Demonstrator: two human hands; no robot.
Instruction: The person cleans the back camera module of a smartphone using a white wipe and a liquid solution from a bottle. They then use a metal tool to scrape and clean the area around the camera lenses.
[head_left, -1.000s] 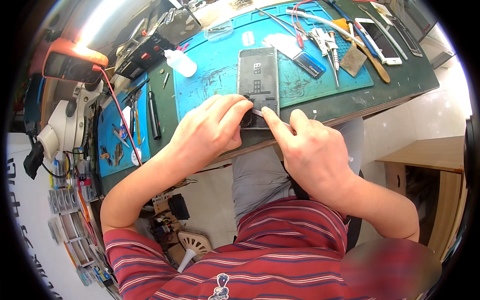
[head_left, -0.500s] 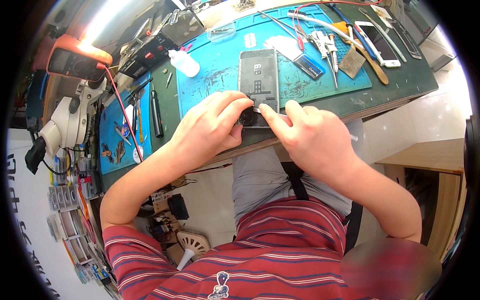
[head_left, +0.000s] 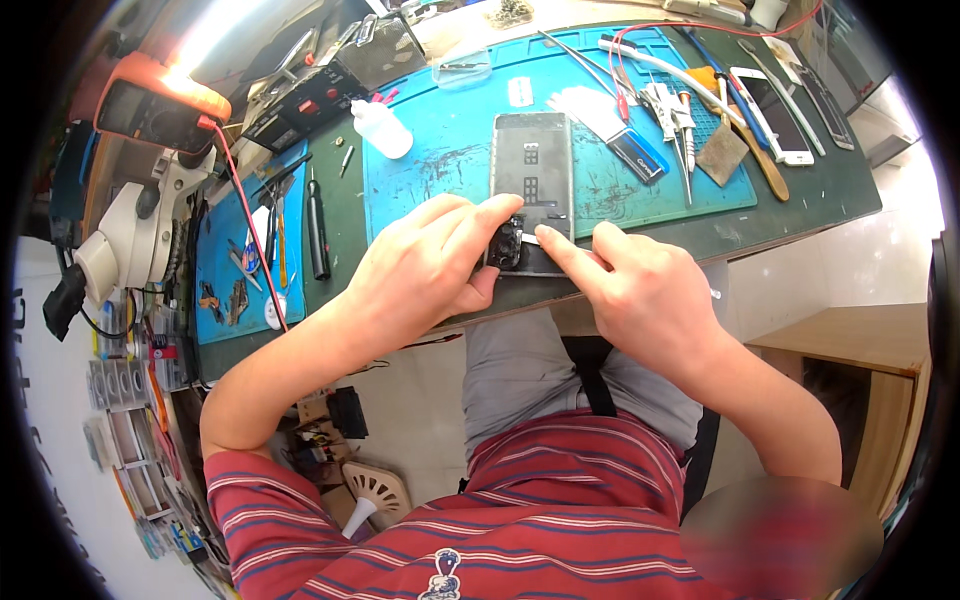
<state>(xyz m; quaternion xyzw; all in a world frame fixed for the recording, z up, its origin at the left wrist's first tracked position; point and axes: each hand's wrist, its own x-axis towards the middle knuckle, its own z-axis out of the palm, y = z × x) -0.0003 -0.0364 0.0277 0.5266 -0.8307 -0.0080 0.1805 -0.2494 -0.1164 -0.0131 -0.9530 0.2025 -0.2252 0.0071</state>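
A dark grey phone-shaped panel (head_left: 531, 165) lies at the near edge of the blue mat, with small printed marks on its face. My left hand (head_left: 425, 255) pinches a glossy black part (head_left: 507, 243) at the panel's near left corner, thumb below and fingers above. The part stands tilted; its exact kind is unclear. My right hand (head_left: 655, 285) grips a thin pale metal blade-like tool (head_left: 530, 239), index finger stretched along it. The tool's tip is beside the black part, and most of its length is hidden by the hand.
On the blue mat (head_left: 440, 165) are a white squeeze bottle (head_left: 382, 130), a blue and white packet (head_left: 637, 155), tweezers (head_left: 580, 60) and a brush (head_left: 722, 152). A white phone (head_left: 772, 115) lies right. Left are a black pen-shaped tool (head_left: 317, 230) and an orange multimeter (head_left: 160, 105).
The black part has tipped up and shows a shinier, uneven surface. Both hands remain at the panel's near end. The whole view has shifted slightly.
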